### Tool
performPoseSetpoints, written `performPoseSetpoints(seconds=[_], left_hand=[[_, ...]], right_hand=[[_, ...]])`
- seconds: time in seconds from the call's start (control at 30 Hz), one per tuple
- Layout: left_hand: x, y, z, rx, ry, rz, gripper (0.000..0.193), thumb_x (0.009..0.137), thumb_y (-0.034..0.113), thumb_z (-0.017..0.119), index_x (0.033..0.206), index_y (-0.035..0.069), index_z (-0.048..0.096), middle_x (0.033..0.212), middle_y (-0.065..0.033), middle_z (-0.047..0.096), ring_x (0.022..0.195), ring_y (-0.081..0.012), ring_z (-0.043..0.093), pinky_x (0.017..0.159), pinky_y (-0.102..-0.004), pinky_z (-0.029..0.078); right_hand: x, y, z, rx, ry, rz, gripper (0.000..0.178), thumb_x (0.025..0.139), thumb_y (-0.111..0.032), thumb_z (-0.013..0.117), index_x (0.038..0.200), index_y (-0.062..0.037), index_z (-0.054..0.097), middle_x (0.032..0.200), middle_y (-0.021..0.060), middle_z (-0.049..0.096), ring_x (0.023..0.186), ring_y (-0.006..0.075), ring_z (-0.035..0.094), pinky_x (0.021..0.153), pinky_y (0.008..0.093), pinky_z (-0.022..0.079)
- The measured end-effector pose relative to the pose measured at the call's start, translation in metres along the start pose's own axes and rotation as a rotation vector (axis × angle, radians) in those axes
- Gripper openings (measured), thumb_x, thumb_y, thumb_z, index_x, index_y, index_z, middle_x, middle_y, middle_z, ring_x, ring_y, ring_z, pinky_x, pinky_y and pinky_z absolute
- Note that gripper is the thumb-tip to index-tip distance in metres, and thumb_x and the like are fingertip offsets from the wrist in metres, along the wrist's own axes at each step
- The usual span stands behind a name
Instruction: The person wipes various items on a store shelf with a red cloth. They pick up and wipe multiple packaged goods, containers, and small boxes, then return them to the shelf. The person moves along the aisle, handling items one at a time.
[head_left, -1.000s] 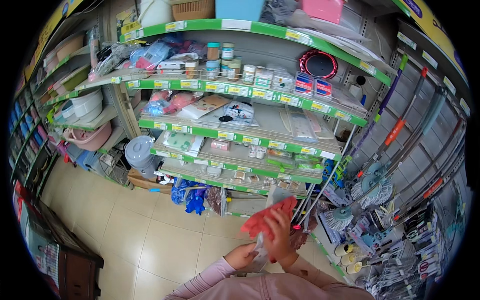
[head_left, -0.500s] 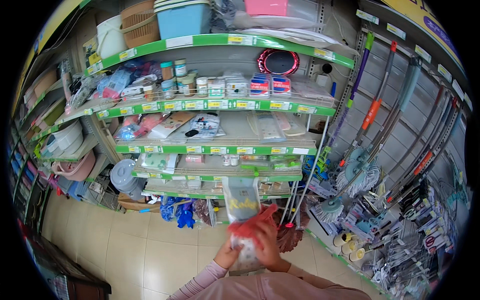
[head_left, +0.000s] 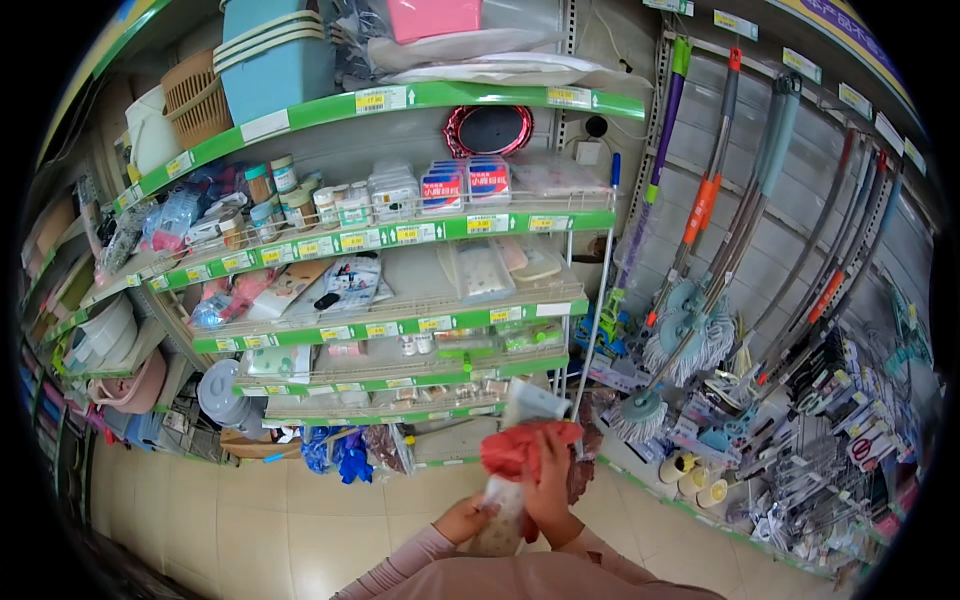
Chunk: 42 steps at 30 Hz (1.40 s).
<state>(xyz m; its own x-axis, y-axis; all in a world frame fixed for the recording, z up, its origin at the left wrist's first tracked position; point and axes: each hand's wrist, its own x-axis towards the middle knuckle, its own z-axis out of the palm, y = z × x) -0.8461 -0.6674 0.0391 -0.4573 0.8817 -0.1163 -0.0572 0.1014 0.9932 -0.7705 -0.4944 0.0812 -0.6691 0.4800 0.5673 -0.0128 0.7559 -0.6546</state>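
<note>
A tall, multi-tiered metal shelving unit with green front strips [head_left: 390, 334] fills much of the view, above a shiny beige tiled floor [head_left: 258, 520]. Right of it, long-handled mops with grey-white string heads [head_left: 690, 345] hang along a grey wall. On the top shelf stands a stack of light-blue plastic baskets [head_left: 277, 80]; one tier lower, a dark oval disc with a shiny red rim [head_left: 489, 131] leans at the back.

In front of the lower shelves, a long, flat, pale package with a printed surface [head_left: 503, 497] is held up at a slant between the two hands. A crumpled red cloth [head_left: 510, 450] lies across its middle, so the package shows above and below it. The right hand [head_left: 547, 478] is closed on the cloth, its fingers bent over the cloth's right part. The left hand [head_left: 466, 520], lower down, clamps the package's left edge, thumb on its face, just below the cloth. The hands are apart from each other.

Smallest are the lidded jars [head_left: 284, 174] on the second tier.
</note>
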Motion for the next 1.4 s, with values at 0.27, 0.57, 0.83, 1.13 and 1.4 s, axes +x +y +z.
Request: performPoseSetpoints(seconds=[0.27, 0.57, 0.83, 1.13, 1.4], left_hand=[[0.053, 0.013, 0.021, 0.171, -0.088, 0.062, 0.034, 0.101, 0.021, 0.047, 0.132, 0.007, 0.050, 0.110, -0.0040, 0.064, 0.098, -0.0142, 0.059, 0.089, -0.0304, 0.046], [0.119, 0.031, -0.020, -0.474, 0.407, 0.165, 0.027, 0.095, 0.005, 0.049, 0.122, 0.004, 0.056, 0.111, -0.0041, 0.064, 0.100, -0.0135, 0.060, 0.087, -0.0271, 0.048], [0.141, 0.021, -0.004, -0.210, 0.194, 0.150, 0.028, 0.097, 0.010, 0.051, 0.123, 0.004, 0.057, 0.113, -0.0021, 0.061, 0.104, -0.0129, 0.055, 0.092, -0.0289, 0.045], [0.138, 0.043, -0.025, 0.022, 0.194, 0.210, 0.023, 0.097, 0.014, 0.053, 0.117, 0.004, 0.059, 0.106, -0.0027, 0.063, 0.096, -0.0135, 0.057, 0.088, -0.0294, 0.045], [0.153, 0.064, -0.145, -0.581, 0.664, 0.230, 0.036, 0.094, 0.008, 0.055, 0.130, 0.005, 0.049, 0.114, -0.0075, 0.062, 0.101, -0.0184, 0.059, 0.090, -0.0338, 0.048]], right_hand=[[0.026, 0.037, -0.030, 0.083, 0.005, 0.044, 0.061, 0.083, -0.015, 0.062, 0.138, 0.0006, 0.041, 0.140, 0.0233, 0.039, 0.128, 0.0393, 0.037, 0.107, 0.0455, 0.029], [0.019, 0.051, -0.003, 0.093, -0.200, -0.221, 0.056, 0.073, -0.027, 0.074, 0.122, -0.0060, 0.058, 0.134, 0.0192, 0.044, 0.118, 0.0380, 0.045, 0.100, 0.0491, 0.035], [0.082, 0.091, -0.018, 0.043, -0.088, -0.171, 0.047, 0.080, -0.020, 0.065, 0.124, -0.0036, 0.057, 0.135, 0.0195, 0.045, 0.121, 0.0394, 0.043, 0.104, 0.0475, 0.032], [0.099, 0.069, 0.008, 0.129, 0.003, -0.141, 0.062, 0.076, -0.025, 0.072, 0.129, -0.0009, 0.052, 0.140, 0.0208, 0.039, 0.124, 0.0401, 0.039, 0.105, 0.0485, 0.031], [0.098, 0.061, 0.067, 0.270, -0.444, -0.050, 0.047, 0.077, -0.012, 0.065, 0.124, -0.0094, 0.059, 0.123, 0.0152, 0.052, 0.111, 0.0359, 0.050, 0.098, 0.0433, 0.040]])
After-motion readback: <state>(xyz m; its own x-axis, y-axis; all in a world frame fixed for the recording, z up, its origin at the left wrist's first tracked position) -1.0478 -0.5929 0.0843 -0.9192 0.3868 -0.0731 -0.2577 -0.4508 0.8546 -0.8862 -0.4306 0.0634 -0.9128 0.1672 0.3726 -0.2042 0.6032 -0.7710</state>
